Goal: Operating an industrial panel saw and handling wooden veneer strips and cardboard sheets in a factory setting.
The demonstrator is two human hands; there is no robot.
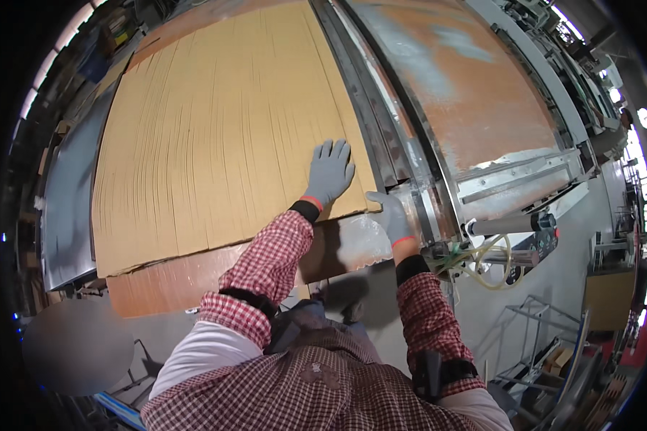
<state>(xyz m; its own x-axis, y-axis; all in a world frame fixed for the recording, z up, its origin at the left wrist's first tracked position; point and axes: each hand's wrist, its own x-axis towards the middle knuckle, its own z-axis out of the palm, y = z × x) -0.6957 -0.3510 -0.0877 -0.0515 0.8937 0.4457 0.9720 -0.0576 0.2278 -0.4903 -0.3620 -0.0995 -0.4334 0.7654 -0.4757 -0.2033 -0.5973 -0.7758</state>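
The grey-gloved fingers (336, 149) of the left hand (328, 174) are spread wide and pressed flat on the top sheet of a stack of tan corrugated cardboard sheets (216, 136), gripping nothing. The right hand (391, 215), in the same grey glove with an orange cuff, has its fingers curled against the stack's near right corner, touching the edge; whether they actually pinch a sheet cannot be told. The stack lies on the rust-stained metal tabletop (194, 276), its right side just beside the grey steel guide rails (370, 100) of a large worn machine bed (467, 86). This looks like squaring or steadying the stack against the rails. The next move would call for even pressure from both hands so the sheets stay aligned.
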